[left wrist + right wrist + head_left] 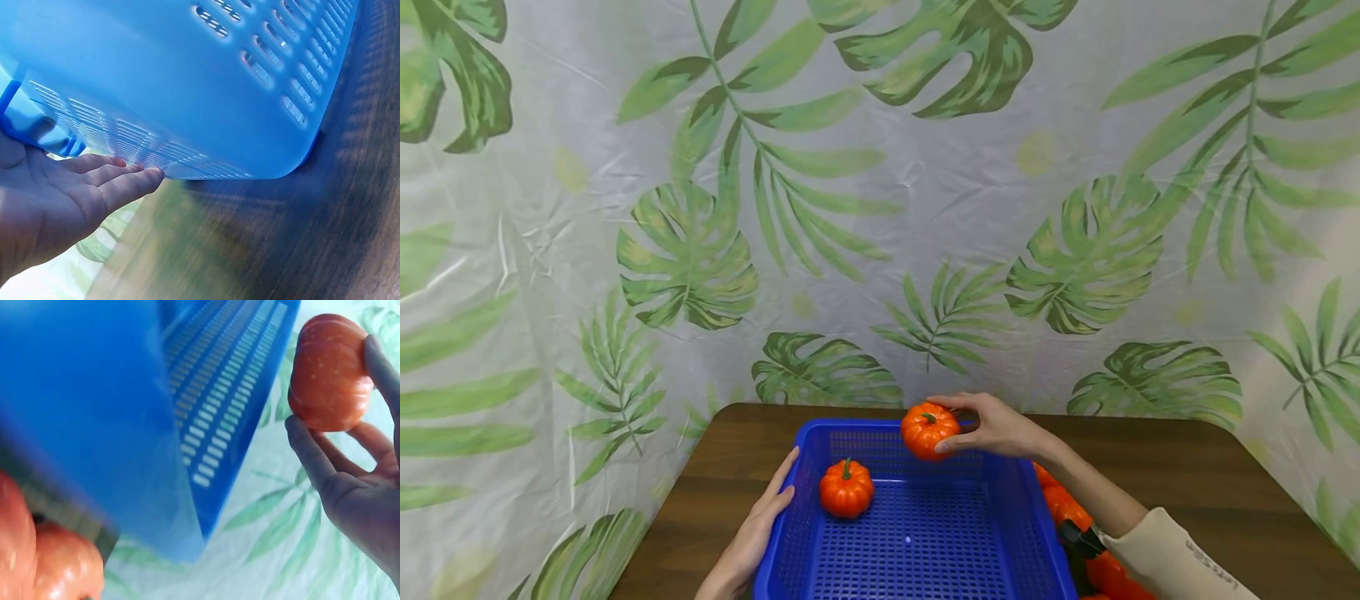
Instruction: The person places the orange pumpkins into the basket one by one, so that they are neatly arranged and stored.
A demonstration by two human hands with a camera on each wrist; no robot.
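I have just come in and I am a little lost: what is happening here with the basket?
A person's right hand holds a small orange pumpkin above the far edge of a blue basket on a wooden table. The left hand rests flat against the basket's left side. Another pumpkin lies inside; more pumpkins wait beside it.

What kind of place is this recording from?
Probably a staged tabletop recording booth, not a lived-in room: a leaf-print plastic sheet walls in a brown wooden table, with only a blue basket and toy-like pumpkins on it.
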